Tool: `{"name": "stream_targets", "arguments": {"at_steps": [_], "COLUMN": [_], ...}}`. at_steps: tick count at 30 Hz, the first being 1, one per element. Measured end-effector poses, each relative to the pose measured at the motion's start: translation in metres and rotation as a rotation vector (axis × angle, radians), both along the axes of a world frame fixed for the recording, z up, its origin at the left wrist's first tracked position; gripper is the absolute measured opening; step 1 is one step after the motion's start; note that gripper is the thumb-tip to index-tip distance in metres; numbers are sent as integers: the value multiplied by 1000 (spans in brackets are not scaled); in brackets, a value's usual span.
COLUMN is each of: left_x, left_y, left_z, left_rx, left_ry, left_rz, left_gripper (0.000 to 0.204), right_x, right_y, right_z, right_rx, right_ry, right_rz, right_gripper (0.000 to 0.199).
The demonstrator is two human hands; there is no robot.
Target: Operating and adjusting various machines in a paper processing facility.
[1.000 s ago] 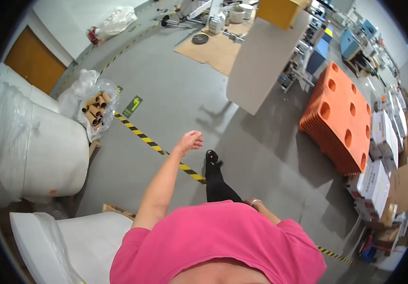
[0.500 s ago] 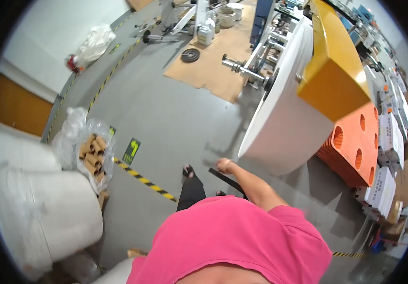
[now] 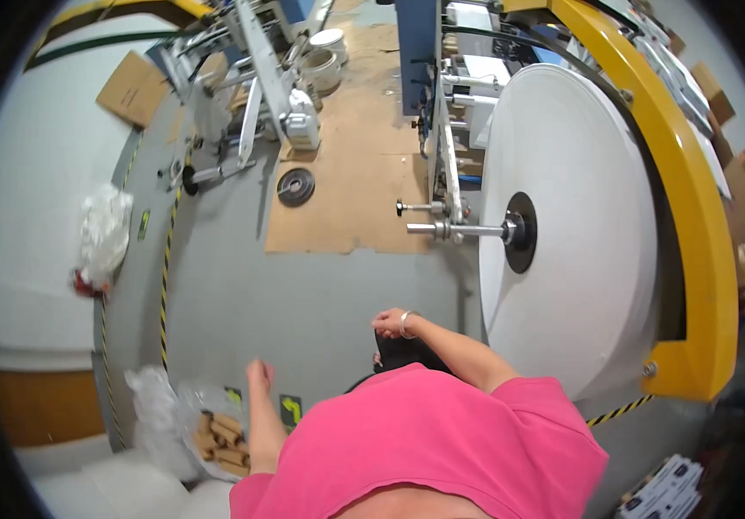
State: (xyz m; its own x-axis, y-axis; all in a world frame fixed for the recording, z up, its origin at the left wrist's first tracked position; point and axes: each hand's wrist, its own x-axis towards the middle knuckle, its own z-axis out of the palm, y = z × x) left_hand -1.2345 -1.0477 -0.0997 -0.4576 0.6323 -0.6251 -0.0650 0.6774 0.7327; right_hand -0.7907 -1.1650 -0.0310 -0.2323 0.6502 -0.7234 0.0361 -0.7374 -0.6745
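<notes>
My left hand [image 3: 260,374] hangs at my left side with its fingers curled in; nothing shows in it. It is nearest to an open plastic bag of brown cardboard tubes [image 3: 225,431] on the floor, apart from it. In front of my body, my right hand [image 3: 391,323] is loosely closed above my dark trouser leg, with a pale band at its wrist. I see nothing held in it. To its right stands a huge white roll [image 3: 563,173], mounted on a metal shaft [image 3: 468,230] with a black hub [image 3: 521,232]. Neither hand touches the roll.
A yellow curved machine arm [image 3: 706,216] wraps the roll's right side. Ahead, a cardboard sheet [image 3: 355,199] covers the floor, bearing a dark disc [image 3: 295,187], a white jug [image 3: 301,125] and buckets [image 3: 327,69]. A machine frame [image 3: 260,78] stands ahead on the left. Striped tape [image 3: 165,285] lines the floor.
My view has turned right, so the roll's flat face and hub now show. My left hand has come into view. My right hand stays in front of me, slightly further left.
</notes>
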Motion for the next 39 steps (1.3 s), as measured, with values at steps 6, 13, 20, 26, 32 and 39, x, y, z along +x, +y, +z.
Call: {"name": "stream_targets", "arguments": {"at_steps": [6, 13, 20, 26, 32, 39], "left_x": [302, 392, 352, 496, 629, 974], "left_y": [294, 428, 552, 695, 910, 1076], "left_z": [164, 119, 61, 98, 33, 132], "left_rx": [253, -160, -442, -274, -462, -63], "left_ry": [-189, -148, -281, -269, -290, -465], "left_rz": [-698, -1293, -851, -624, -1160, -1341], "left_gripper": [22, 19, 36, 34, 26, 13], "right_x": [37, 127, 231, 337, 462, 610], "right_y": [132, 351, 513, 701, 867, 973], "right_z": [-30, -35, -20, -30, -35, -15], "right_rx": [129, 288, 203, 173, 241, -182], "right_ry": [-438, -638, -472, -482, -747, -627], "right_rz": [403, 208, 46, 81, 673, 259], "right_gripper": [57, 49, 45, 45, 31, 55]}}
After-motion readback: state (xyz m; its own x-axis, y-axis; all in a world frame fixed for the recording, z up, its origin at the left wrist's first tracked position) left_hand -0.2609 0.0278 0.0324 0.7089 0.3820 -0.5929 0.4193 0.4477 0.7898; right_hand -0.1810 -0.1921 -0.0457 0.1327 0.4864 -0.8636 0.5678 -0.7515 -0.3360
